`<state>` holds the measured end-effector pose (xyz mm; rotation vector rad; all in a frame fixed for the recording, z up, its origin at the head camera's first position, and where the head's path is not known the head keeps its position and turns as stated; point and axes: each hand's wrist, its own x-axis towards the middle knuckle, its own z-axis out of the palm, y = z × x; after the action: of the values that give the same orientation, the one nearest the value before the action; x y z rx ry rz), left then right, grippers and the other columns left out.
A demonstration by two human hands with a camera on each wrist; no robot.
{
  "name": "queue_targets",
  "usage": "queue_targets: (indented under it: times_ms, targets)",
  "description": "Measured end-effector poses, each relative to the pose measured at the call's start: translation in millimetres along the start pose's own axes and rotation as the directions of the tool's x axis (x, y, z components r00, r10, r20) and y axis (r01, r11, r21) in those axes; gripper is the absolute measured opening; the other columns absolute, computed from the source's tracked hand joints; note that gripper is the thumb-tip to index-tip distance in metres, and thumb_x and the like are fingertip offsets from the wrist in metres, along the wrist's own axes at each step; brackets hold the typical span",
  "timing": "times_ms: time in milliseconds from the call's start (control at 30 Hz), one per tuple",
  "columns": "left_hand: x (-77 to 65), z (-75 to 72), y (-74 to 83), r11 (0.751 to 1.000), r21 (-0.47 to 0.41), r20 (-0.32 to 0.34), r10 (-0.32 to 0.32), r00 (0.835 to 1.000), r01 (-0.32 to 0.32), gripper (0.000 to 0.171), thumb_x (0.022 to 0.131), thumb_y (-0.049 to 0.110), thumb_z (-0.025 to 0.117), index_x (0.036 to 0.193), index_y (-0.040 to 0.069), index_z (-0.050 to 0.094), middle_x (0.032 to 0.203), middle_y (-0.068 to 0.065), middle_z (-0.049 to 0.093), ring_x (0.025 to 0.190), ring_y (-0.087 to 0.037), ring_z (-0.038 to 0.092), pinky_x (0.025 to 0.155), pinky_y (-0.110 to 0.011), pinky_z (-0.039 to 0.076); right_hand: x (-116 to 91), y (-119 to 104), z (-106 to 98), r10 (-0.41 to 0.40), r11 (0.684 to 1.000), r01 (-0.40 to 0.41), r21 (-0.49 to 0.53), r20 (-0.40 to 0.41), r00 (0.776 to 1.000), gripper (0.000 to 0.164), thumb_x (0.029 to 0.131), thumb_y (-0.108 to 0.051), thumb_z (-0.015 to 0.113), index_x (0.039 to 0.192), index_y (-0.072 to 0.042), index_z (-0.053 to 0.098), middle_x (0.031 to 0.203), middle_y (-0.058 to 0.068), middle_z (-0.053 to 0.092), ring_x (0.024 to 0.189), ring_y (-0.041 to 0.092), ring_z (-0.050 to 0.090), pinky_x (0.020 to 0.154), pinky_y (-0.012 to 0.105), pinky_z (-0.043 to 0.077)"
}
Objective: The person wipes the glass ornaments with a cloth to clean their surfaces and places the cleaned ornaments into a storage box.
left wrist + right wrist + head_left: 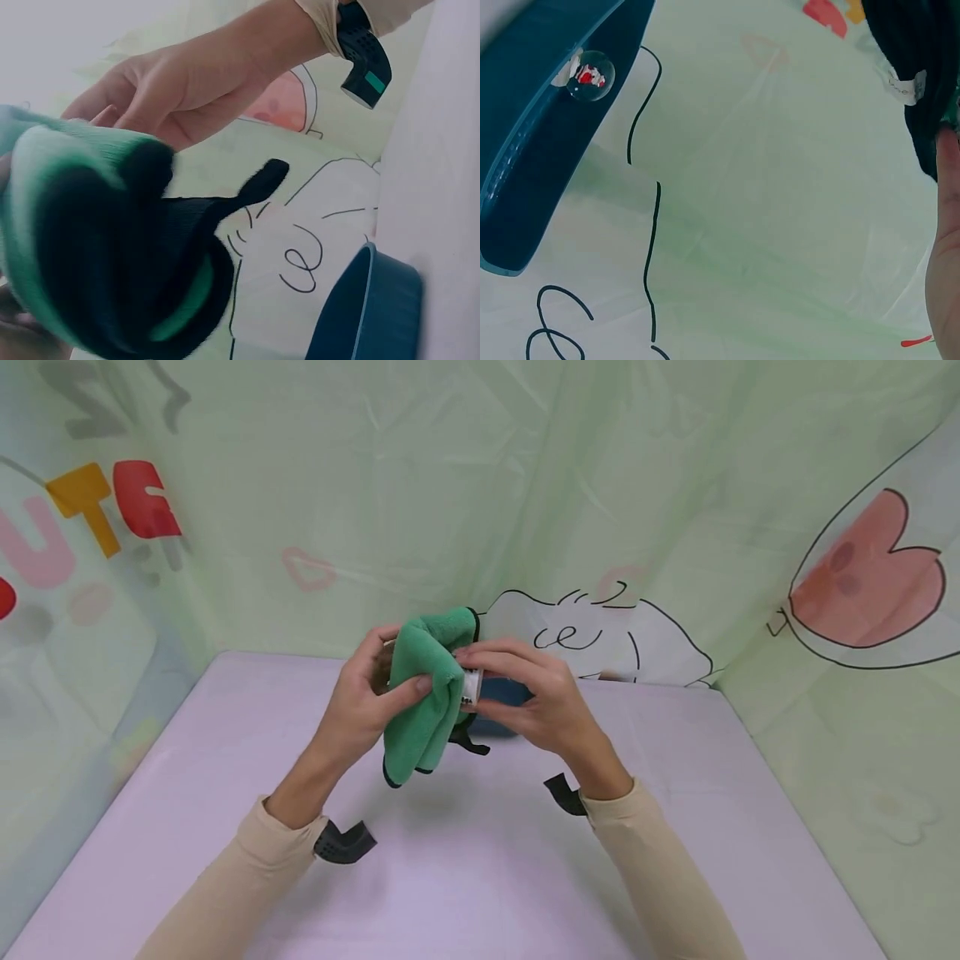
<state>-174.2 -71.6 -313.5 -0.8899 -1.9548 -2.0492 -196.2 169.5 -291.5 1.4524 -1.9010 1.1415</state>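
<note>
Both hands are raised over the table, together at a green cloth (420,693) with black edging. My left hand (369,685) grips the cloth from the left, thumb across its front. From its right side sticks out a small white object (471,687) with dark markings. My right hand (528,689) pinches this object, fingers over its top and thumb below; the cloth hides the rest, so I cannot tell its kind. In the left wrist view the cloth (90,225) shows a dark side and a black loop (262,184). A white tag (909,88) shows on it in the right wrist view.
Behind the hands a dark blue container (510,697) stands at the table's back edge. Inside it, in the right wrist view, lies a clear ball (591,76) with a red and white figure. A printed curtain (420,510) closes off the back and sides of the table (465,877).
</note>
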Motion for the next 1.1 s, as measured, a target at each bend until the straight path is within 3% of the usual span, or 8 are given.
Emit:
queue_targets:
  times_ms: [100,333,600,833,1100]
  targets:
    - [0.3,1.0,1.7,1.000,0.006,0.000,0.001,1.000,-0.001,0.046,0.095,0.011,0.070,0.138,0.008,0.053,0.123,-0.011,0.064,0.105,-0.028,0.065,0.084,-0.036,0.058,0.0,-0.6,1.9,0.030,0.999,-0.030,0.024,-0.027,0.999,0.050,0.075,0.005,0.087,0.121,0.005,0.068,0.119,0.017,0.068,0.107,0.025,0.068,0.088,0.033,0.059]
    - [-0.6,-3.4,3.0,1.000,0.016,0.076,0.024,0.997,-0.025,0.056,0.089,0.002,0.073,0.142,0.007,0.054,0.125,-0.012,0.062,0.097,-0.028,0.070,0.082,-0.039,0.061,-1.5,-1.5,1.2,0.082,0.995,-0.080,0.055,-0.043,0.996,0.056,0.071,0.013,0.086,0.123,0.005,0.067,0.117,0.017,0.068,0.106,0.025,0.068,0.087,0.034,0.060]
    - [-1.3,-2.8,0.2,0.997,0.011,0.065,0.081,0.995,-0.082,0.057,0.087,0.000,0.077,0.140,0.005,0.056,0.123,-0.007,0.063,0.103,-0.028,0.065,0.087,-0.036,0.058,1.8,-6.0,-2.7,0.122,0.983,-0.118,0.142,-0.016,0.992,0.059,0.068,0.017,0.086,0.123,0.008,0.066,0.111,0.018,0.070,0.094,0.023,0.071,0.081,0.035,0.061]
    - [-2.6,-1.2,-2.5,0.986,0.031,0.079,0.162,0.984,-0.165,0.063,0.084,-0.004,0.080,0.141,0.000,0.053,0.127,-0.005,0.064,0.108,-0.026,0.063,0.092,-0.034,0.055,0.8,-8.7,-6.2,0.234,0.958,-0.233,0.169,0.014,0.972,0.053,0.073,0.012,0.083,0.123,0.005,0.067,0.107,0.012,0.071,0.088,0.020,0.072,0.076,0.034,0.062]
    - [-1.7,-1.2,-5.3,0.960,0.082,0.078,0.263,0.962,-0.269,0.066,0.080,-0.009,0.080,0.140,-0.001,0.054,0.130,-0.008,0.063,0.110,-0.026,0.061,0.093,-0.033,0.053,2.1,-11.0,-7.3,0.298,0.946,-0.296,0.133,0.008,0.955,0.048,0.078,0.007,0.081,0.124,0.001,0.068,0.106,0.010,0.074,0.087,0.019,0.072,0.074,0.033,0.062]
